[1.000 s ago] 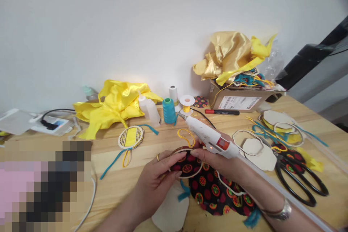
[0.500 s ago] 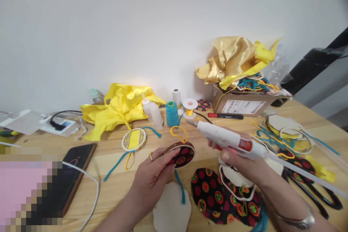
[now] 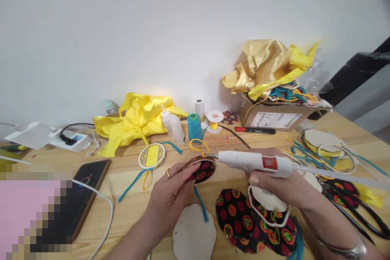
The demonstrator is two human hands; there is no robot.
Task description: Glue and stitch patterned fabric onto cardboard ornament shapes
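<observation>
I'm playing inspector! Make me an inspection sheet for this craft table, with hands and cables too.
Surface: light wooden table, visible grain.
Job's things: round piece with black patterned fabric; white glue gun, tip beside its rim, contact unclear.
Clutter: crumpled yellow satin cloth, black-handled scissors, overfilled brown cardboard box.
Hands: left holds the round piece; right holds the glue gun.
Cables: white cable crosses the black phone.
Surroundings: plain pale wall; other people, nothing seen.

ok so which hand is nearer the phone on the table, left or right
Left. The left hand holds the round patterned piece, to the right of the phone; the right hand is farther right, holding the glue gun.
</observation>
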